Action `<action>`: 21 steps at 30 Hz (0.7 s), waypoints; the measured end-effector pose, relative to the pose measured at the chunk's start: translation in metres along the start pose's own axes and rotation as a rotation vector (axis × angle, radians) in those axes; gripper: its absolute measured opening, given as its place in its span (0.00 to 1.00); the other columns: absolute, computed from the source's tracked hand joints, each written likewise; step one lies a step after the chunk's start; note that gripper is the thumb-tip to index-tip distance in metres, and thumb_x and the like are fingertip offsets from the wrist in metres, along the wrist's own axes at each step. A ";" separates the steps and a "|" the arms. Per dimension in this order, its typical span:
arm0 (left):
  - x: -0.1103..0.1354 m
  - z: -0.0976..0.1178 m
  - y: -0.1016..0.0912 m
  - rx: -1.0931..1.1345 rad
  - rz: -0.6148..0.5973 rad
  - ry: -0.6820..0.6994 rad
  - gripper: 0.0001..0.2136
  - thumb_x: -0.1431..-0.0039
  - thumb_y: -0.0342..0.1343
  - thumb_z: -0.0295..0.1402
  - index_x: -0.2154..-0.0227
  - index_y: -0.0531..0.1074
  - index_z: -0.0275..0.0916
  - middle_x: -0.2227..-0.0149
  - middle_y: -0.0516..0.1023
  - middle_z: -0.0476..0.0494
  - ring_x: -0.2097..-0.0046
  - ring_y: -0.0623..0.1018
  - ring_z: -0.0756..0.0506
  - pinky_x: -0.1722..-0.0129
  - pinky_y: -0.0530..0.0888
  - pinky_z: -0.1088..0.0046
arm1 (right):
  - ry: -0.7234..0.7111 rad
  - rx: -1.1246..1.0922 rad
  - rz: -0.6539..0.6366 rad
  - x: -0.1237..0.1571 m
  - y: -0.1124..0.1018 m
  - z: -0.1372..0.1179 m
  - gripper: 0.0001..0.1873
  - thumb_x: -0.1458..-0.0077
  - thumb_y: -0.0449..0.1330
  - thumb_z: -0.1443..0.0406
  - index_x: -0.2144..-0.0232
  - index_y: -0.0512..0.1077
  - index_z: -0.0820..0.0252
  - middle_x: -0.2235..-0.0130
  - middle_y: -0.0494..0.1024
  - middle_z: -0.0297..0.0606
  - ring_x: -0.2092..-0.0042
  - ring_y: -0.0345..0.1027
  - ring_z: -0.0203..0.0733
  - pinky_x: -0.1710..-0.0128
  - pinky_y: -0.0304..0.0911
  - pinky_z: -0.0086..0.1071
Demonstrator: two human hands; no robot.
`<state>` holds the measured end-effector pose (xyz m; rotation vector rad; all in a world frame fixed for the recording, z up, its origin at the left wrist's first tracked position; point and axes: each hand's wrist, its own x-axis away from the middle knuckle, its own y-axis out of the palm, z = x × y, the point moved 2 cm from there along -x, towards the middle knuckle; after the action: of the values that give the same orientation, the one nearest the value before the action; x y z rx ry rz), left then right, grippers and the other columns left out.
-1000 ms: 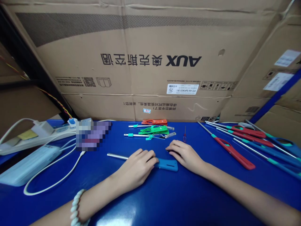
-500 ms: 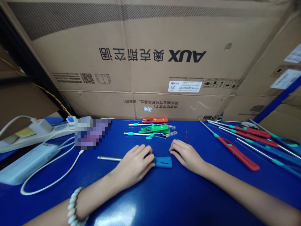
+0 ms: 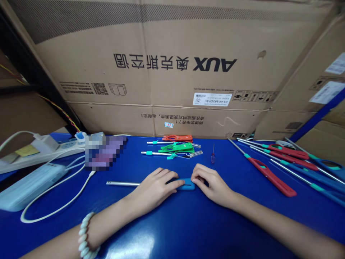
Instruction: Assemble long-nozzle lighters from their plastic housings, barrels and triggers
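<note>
A blue stick lighter (image 3: 185, 185) with a slotted handle and a long metal tube lies across the blue table. Over the middle of it sits my left hand (image 3: 160, 183), fingers wrapped across the handle, hiding its trigger part. At the handle's right end, my right hand (image 3: 211, 181) has its thumb and fingers pinched together, touching the end; the fingertips are partly hidden. Behind the hands lie the green lighter parts (image 3: 178, 148) and orange lighter parts (image 3: 178, 138), each with a metal tube. A small screwdriver (image 3: 213, 157) lies beyond my right hand.
Several red and blue stick lighters (image 3: 272, 176) lie at the right. To the left are a light-blue power bank (image 3: 32, 185), a white cable (image 3: 54, 216), a power strip (image 3: 13, 165) and a blurred-out purple object (image 3: 107, 154). A large cardboard box (image 3: 172, 86) stands behind.
The blue lighter has shifted slightly left. My right hand has moved in from beside the handle to touch its end, and my left fingers have stretched further along the handle.
</note>
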<state>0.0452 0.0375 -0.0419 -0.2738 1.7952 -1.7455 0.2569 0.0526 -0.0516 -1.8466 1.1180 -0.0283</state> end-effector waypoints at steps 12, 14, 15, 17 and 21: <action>0.001 0.002 0.004 -0.042 0.010 0.025 0.13 0.34 0.48 0.30 0.48 0.66 0.43 0.55 0.72 0.43 0.55 0.72 0.44 0.57 0.67 0.67 | -0.208 0.361 0.031 0.002 0.002 -0.004 0.12 0.36 0.48 0.68 0.70 0.68 0.61 0.69 0.71 0.39 0.67 0.63 0.40 0.66 0.59 0.32; 0.001 0.002 0.005 -0.056 0.016 0.038 0.13 0.33 0.48 0.30 0.48 0.66 0.43 0.54 0.72 0.43 0.55 0.72 0.43 0.57 0.67 0.67 | -0.222 0.414 0.030 0.002 0.002 -0.005 0.12 0.36 0.48 0.68 0.70 0.68 0.61 0.70 0.71 0.39 0.68 0.62 0.40 0.66 0.58 0.32; 0.001 0.003 0.006 -0.063 0.019 0.045 0.13 0.33 0.47 0.31 0.47 0.66 0.43 0.54 0.72 0.42 0.54 0.72 0.43 0.56 0.67 0.66 | -0.218 0.427 0.031 0.002 0.002 -0.005 0.12 0.36 0.48 0.68 0.70 0.68 0.61 0.70 0.71 0.38 0.68 0.62 0.39 0.66 0.58 0.32; 0.002 0.003 0.007 -0.074 0.021 0.056 0.13 0.33 0.47 0.31 0.47 0.66 0.43 0.53 0.72 0.42 0.54 0.72 0.43 0.56 0.68 0.65 | -0.201 0.434 0.039 0.002 0.002 -0.005 0.12 0.36 0.48 0.68 0.71 0.68 0.61 0.70 0.71 0.38 0.68 0.62 0.39 0.66 0.57 0.32; 0.002 0.003 0.009 -0.095 0.017 0.071 0.14 0.32 0.45 0.32 0.47 0.65 0.42 0.54 0.72 0.41 0.55 0.72 0.43 0.57 0.69 0.65 | -0.242 0.499 0.048 0.002 0.003 -0.005 0.13 0.37 0.49 0.68 0.72 0.68 0.61 0.71 0.70 0.37 0.70 0.59 0.39 0.68 0.54 0.32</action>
<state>0.0479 0.0348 -0.0512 -0.2373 1.9292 -1.6797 0.2537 0.0472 -0.0518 -1.3386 0.8880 -0.0493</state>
